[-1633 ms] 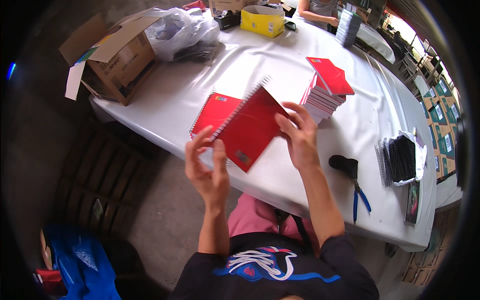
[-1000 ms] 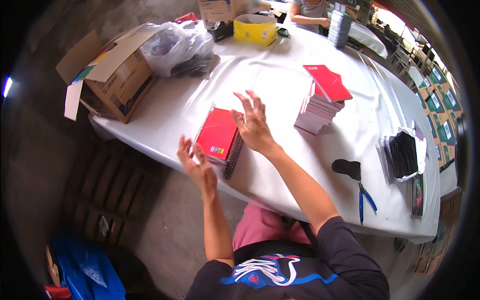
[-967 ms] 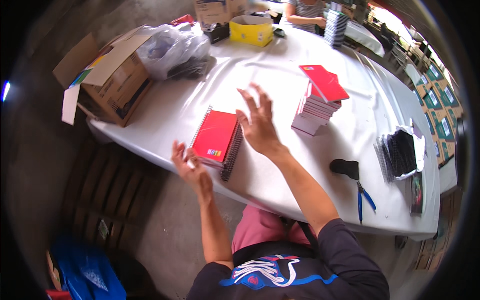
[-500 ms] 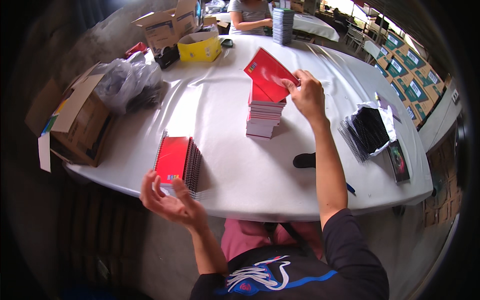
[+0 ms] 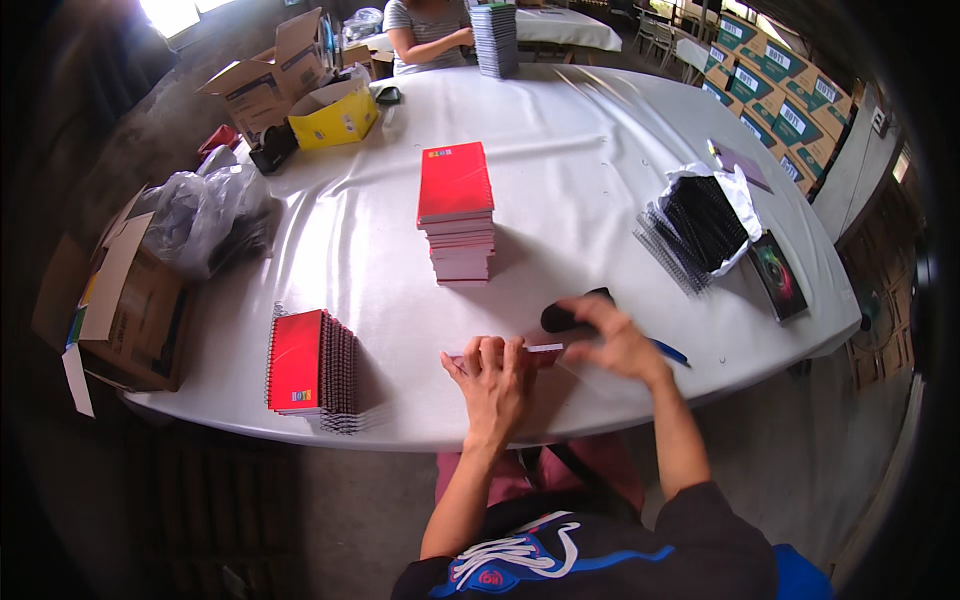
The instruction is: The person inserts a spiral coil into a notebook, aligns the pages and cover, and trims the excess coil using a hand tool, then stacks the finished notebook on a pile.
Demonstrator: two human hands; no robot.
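Observation:
My left hand (image 5: 490, 385) grips a thin red-covered notebook (image 5: 545, 355), held on edge just above or against the table's near side; the fingers hide much of it. Just right of the notebook's end is my right hand (image 5: 625, 348), blurred, its fingers apart and nothing seen in them. Beside its fingertips lies a dark rounded object (image 5: 560, 317) whose kind I cannot make out. Farther off stands a tall stack of red notebooks (image 5: 455, 185) without visible coils. To the left is a pile of spiral-bound red notebooks (image 5: 296, 362), coils along its sides.
Black binding coils (image 5: 700, 220) lie on white wrapping at right, beside a dark flat box (image 5: 776, 277). A blue pen (image 5: 670, 352) is near my right wrist. Open cartons (image 5: 140, 300), plastic bags (image 5: 205, 215) and a yellow box (image 5: 335, 118) line the left. A person (image 5: 428, 38) stands across the table.
My right hand has come from the tall stack down to the near edge. The red notebook it held is now in my left hand, which has moved right from the spiral-bound pile. The view has shifted.

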